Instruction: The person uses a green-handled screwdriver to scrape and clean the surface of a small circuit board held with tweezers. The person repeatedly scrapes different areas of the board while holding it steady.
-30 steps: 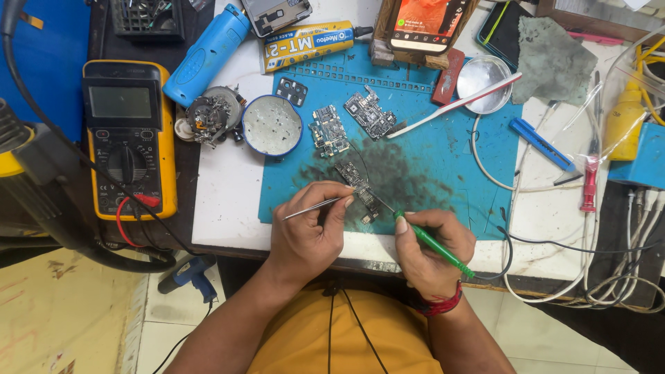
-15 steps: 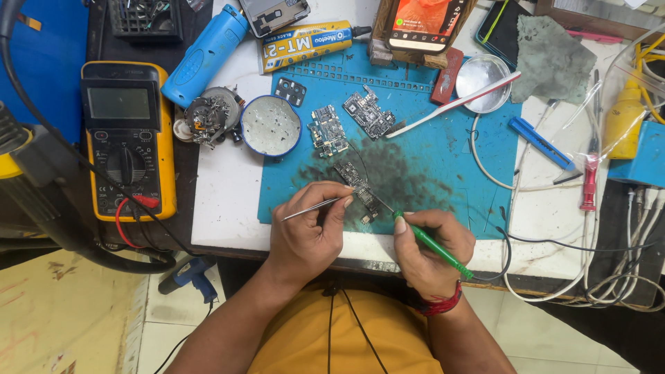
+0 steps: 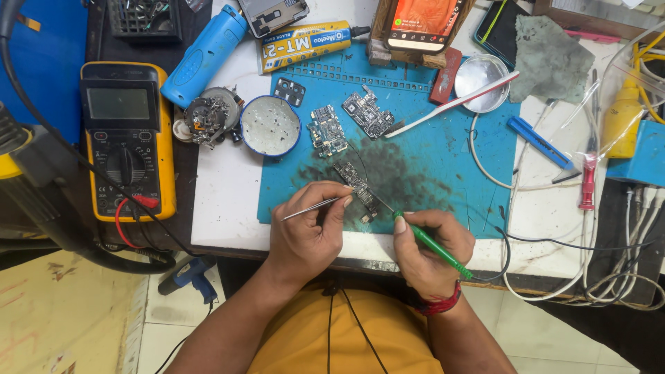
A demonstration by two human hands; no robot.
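My left hand [image 3: 309,232] pinches metal tweezers [image 3: 315,206], their tips at a small circuit board [image 3: 355,184] lying on the stained blue work mat [image 3: 443,159]. My right hand [image 3: 426,251] grips a green-handled soldering iron [image 3: 433,244] like a pen, its thin tip touching the same board from the right. Two more circuit boards [image 3: 327,129] [image 3: 368,113] lie further back on the mat. Both hands rest near the table's front edge.
A yellow multimeter [image 3: 127,138] sits at the left, a blue cylinder tool [image 3: 206,54] and round tin [image 3: 270,125] behind. A phone [image 3: 424,21], metal dish [image 3: 483,73], white toothbrush [image 3: 450,105], grey cloth [image 3: 552,59], red screwdriver [image 3: 587,181] and white cables [image 3: 623,277] crowd the right.
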